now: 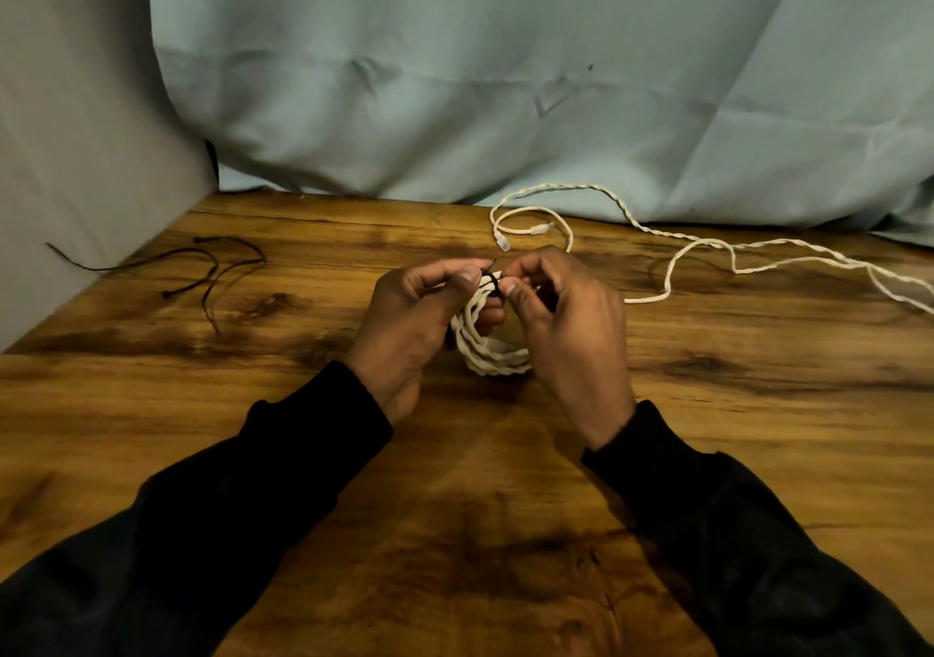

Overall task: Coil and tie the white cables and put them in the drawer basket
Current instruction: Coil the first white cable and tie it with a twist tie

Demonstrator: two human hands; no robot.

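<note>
Both hands tying coiled white cable (487, 340)
Left hand (412, 323) and right hand (566, 323) pinch black tie (491, 282) (loose cable (707, 247) behind)

White coiled cable (487, 348), black tie (489, 280), wood-grain brown table (303, 404) (teal cloth (505, 75) behind)

Both arms come in from the lower corners and meet at the middle, the forearms in black sleeves. The left hand (404, 323) has its fingers curled, and its thumb is pressed toward the index finger — a pinch. The right hand (566, 323) faces it, just beside, knuckles up, fingertips bent inward — thumb and index also closed together.
</note>
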